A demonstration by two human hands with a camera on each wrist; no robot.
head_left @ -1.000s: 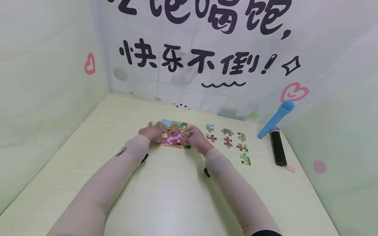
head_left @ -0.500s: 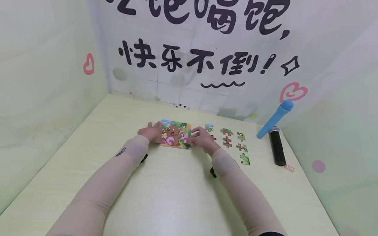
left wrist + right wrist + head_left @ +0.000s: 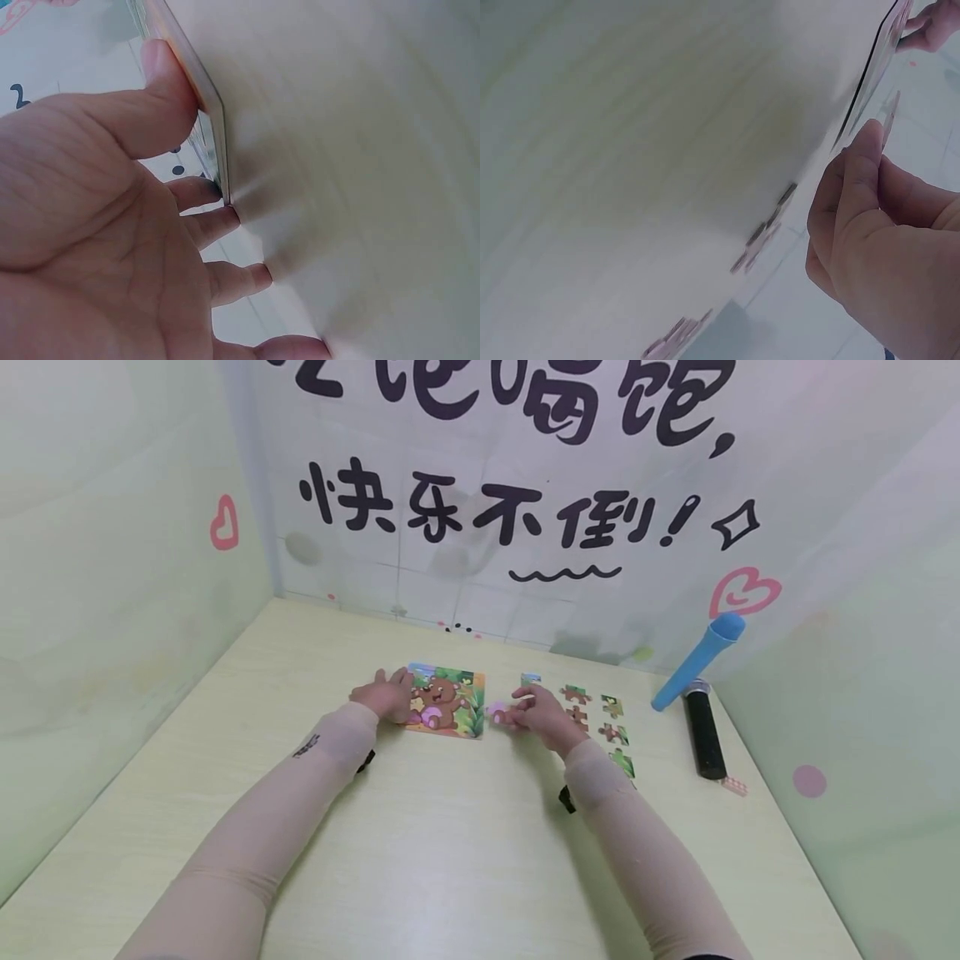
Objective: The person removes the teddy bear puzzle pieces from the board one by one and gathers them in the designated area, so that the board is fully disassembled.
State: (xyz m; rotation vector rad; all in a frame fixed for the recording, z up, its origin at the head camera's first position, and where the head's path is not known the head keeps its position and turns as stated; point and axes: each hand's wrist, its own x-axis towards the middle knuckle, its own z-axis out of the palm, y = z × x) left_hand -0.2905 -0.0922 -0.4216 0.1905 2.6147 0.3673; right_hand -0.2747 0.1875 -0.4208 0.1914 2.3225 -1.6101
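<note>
A flat puzzle board (image 3: 468,700) with a brown bear picture lies near the middle of the table. My left hand (image 3: 386,695) rests at its left side, and in the left wrist view the thumb (image 3: 161,71) lies against the board's edge while the fingers spread down to the table. My right hand (image 3: 546,717) is just right of the board, pinching a pink puzzle piece (image 3: 497,712) between thumb and fingertips. The right wrist view shows that piece (image 3: 892,116) almost edge-on, raised above the tabletop.
Several loose puzzle pieces (image 3: 576,694) lie in rough columns right of the board, some partly hidden by my right hand. Farther right are a blue microphone-shaped thing (image 3: 693,664), a black microphone (image 3: 705,735) and a small pink checked item (image 3: 734,787). A printed cloth wall (image 3: 450,585) stands behind.
My right hand has moved right, off the board, carrying the pink puzzle piece clear of the bear picture. My left hand has stayed at the board's left side.
</note>
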